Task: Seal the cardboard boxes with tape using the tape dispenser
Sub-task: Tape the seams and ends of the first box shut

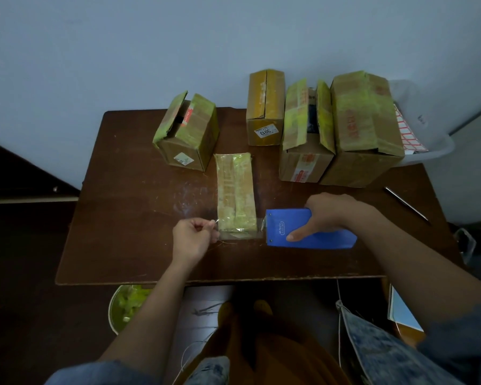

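Your left hand (pixel 192 240) pinches the clear tape (pixel 240 232) end; your right hand (pixel 328 215) grips the blue tape dispenser (pixel 311 232), the flat box (pixel 235 190) between them.

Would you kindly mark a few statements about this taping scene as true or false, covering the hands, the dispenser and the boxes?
1. The right hand grips the blue tape dispenser. True.
2. The left hand lies flat and empty on the table. False: it pinches the end of a clear tape strip.
3. The tape spans the near end of the flat box. True.
4. All the boxes at the back are closed. False: the open box has its flaps apart.
5. A pen lies at the table's right. True.
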{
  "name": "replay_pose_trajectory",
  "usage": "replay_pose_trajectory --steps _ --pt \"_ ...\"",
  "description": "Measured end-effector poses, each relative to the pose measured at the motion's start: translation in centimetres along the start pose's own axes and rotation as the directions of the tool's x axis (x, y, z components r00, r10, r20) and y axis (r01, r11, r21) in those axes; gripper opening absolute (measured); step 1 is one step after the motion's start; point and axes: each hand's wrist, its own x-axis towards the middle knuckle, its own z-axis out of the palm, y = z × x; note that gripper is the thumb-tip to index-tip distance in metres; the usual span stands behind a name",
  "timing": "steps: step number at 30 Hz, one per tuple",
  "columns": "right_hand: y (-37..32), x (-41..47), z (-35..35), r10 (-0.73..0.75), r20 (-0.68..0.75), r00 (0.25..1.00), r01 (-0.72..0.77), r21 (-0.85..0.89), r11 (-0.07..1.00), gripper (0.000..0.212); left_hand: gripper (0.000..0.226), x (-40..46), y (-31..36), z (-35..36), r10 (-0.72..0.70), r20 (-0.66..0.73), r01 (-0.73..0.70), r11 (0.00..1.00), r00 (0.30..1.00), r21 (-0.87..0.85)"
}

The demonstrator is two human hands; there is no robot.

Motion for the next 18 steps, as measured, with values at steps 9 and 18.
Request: replay_pose_trajectory --steps 9,18 --pt "-0.5 0.2 0.0 0.002 -0.012 1.0 -0.003 -0.055 0.998 0.069 0.029 0.6 -0.8 0.3 -0.035 -0.022 0.035 0.999 0.999 0.01" --pt "-0.7 0.8 0.3 0.028 -0.007 1.0 -0.029 -0.058 0.998 0.075 0.027 1.4 -1.2 0.8 -0.094 -0.012 0.094 0.996 0.996 0.002"
